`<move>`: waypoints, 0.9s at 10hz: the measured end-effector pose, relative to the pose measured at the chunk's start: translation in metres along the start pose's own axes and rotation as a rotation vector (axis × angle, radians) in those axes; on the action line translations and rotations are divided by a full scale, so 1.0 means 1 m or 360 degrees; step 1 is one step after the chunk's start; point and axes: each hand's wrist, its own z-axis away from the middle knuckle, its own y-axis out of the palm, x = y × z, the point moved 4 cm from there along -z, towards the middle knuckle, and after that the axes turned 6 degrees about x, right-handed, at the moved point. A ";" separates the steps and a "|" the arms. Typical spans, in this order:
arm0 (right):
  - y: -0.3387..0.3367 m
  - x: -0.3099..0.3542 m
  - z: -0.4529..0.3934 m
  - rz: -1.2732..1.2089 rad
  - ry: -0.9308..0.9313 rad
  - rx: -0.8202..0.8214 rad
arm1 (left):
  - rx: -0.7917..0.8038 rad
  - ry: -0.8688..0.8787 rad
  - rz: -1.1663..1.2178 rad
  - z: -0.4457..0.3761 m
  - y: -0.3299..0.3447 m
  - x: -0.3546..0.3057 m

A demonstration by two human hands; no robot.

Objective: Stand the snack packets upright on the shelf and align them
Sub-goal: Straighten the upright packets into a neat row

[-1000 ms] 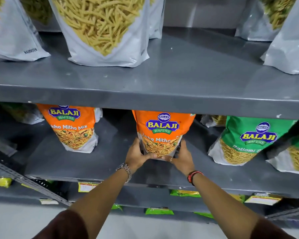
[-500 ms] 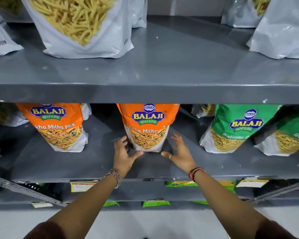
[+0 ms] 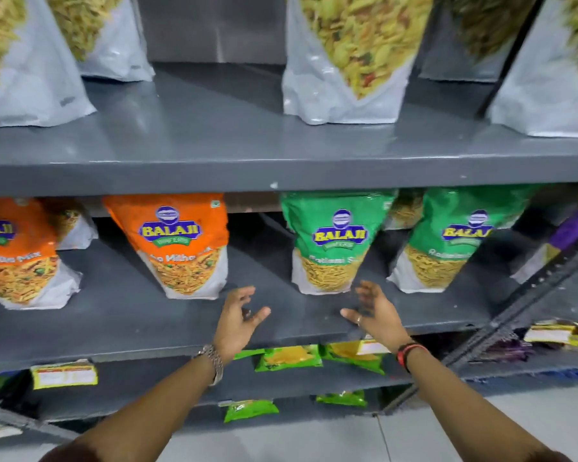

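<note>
Here both hands are empty and between packets, so the step in hand reads as moving on to the next one to straighten.

Far left of the fingers, an orange packet (image 3: 17,258) stands on the middle shelf (image 3: 121,321), cut off by the frame edge. A second orange packet (image 3: 181,245) stands upright just up and left of the left hand (image 3: 239,315), apart from it. That hand hovers over the shelf's front strip, its fingers (image 3: 244,293) spread and loosely curled, holding nothing. The right hand (image 3: 374,311) faces it across a bare gap, its fingers (image 3: 364,291) likewise apart and empty, their tips close under the base of a green packet (image 3: 334,241); motion blur keeps me from saying whether they touch it. A second green packet (image 3: 447,241) stands to the right of those fingers, tilted a little.

Likely the next move is to bring both hands to the sides of the near green packet, set its base flat and square its face with the orange row. The pouches look light and crinkly, so a soft squeeze low down should do.

All packet tops hide behind the upper shelf's lip (image 3: 281,178). Print is smeared. Packets behind the front row are barely visible, and a purple pack (image 3: 571,228) at far right is unclear.
</note>
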 end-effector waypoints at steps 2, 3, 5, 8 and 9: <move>-0.036 0.021 -0.034 0.0011 -0.0173 0.0222 | 0.0247 0.0014 0.0186 -0.047 0.067 -0.070; -0.045 0.028 -0.052 0.0145 -0.0223 0.0264 | 0.0257 -0.0083 0.0210 -0.059 0.077 -0.086; -0.042 0.025 -0.067 0.0185 -0.0362 0.0275 | 0.0158 -0.0123 0.0075 -0.062 0.096 -0.092; -0.056 0.019 -0.068 0.0060 -0.0224 0.0330 | 0.0094 -0.0133 0.0045 -0.064 0.109 -0.096; -0.064 0.006 -0.051 0.0109 -0.0203 0.0437 | -0.0097 -0.0238 0.0085 -0.048 0.120 -0.074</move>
